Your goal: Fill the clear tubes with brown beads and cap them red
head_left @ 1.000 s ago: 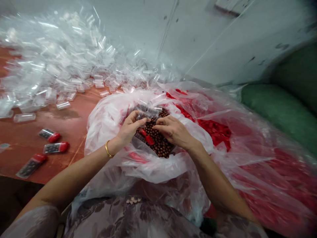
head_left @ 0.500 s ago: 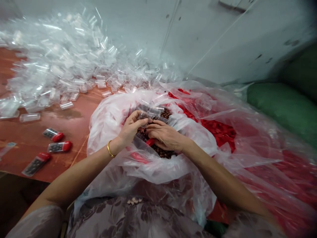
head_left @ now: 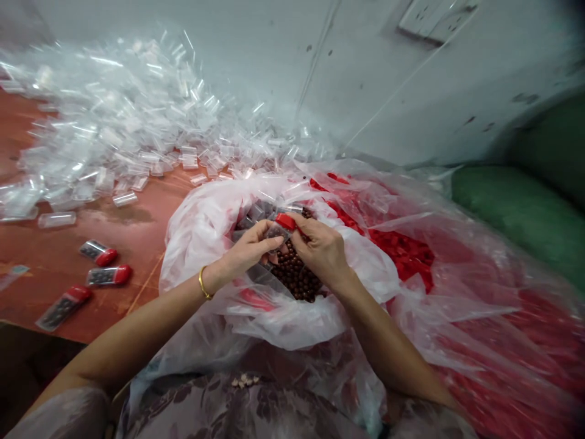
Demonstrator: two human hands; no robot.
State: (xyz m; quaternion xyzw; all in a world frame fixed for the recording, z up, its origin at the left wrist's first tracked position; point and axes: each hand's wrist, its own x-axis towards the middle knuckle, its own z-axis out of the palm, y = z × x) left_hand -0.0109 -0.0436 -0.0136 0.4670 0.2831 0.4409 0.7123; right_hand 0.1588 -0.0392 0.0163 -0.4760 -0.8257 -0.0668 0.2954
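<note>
reddish bench (head_left: 146,228); above brown beads (head_left: 299,277), left hand (head_left: 253,244) pinches clear tube (head_left: 276,231), right hand (head_left: 322,247) grips its red cap (head_left: 286,221); off-angle pressure could slip the cap, spilling any contents.

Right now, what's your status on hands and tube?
Left grip holding clear plastic tube; right grip at its rounded red plastic cap. Round brown beads below. Nothing visibly blocking.
</note>
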